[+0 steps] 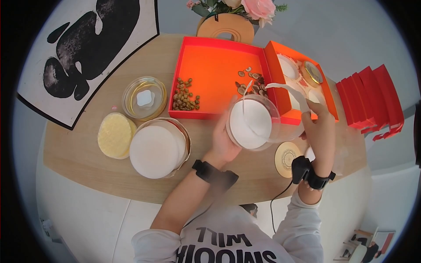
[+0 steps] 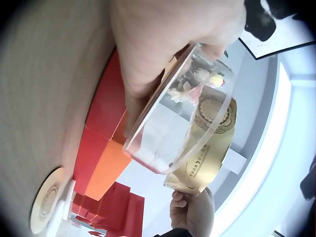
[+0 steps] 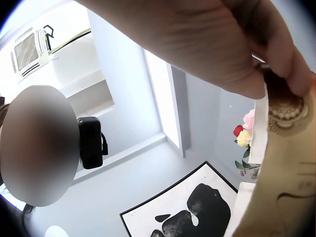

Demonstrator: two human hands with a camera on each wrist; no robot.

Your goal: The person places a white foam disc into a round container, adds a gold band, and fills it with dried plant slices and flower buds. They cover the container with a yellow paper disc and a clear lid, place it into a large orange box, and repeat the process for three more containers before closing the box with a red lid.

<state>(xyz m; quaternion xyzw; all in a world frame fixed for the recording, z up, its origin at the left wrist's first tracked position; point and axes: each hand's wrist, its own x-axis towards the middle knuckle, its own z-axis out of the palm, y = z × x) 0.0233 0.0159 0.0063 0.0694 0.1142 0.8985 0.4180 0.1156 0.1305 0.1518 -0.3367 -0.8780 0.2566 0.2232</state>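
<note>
My left hand (image 1: pixel 225 142) grips a clear round plastic tub (image 2: pixel 163 133) by its side, tilted over the table. From above, a white disc (image 1: pixel 251 125) shows inside the tub's outline. My right hand (image 1: pixel 319 125) pinches one end of a curved gold paper band (image 2: pixel 205 148) with a printed round emblem. Its pale back faces up in the head view, beside the tub. The thumb and fingers on the band show close up in the right wrist view. On the table below the right hand lies a round gold patterned disc (image 1: pixel 287 159).
An orange-lined red box (image 1: pixel 219 57) holds brownish balls and dried slices. Beside it, a smaller orange box (image 1: pixel 271 65) holds round tubs. Red boxes (image 1: pixel 370 98) stand far right. At left are white discs (image 1: pixel 154 152), yellow discs (image 1: pixel 116 135) and a clear tub (image 1: pixel 127 98).
</note>
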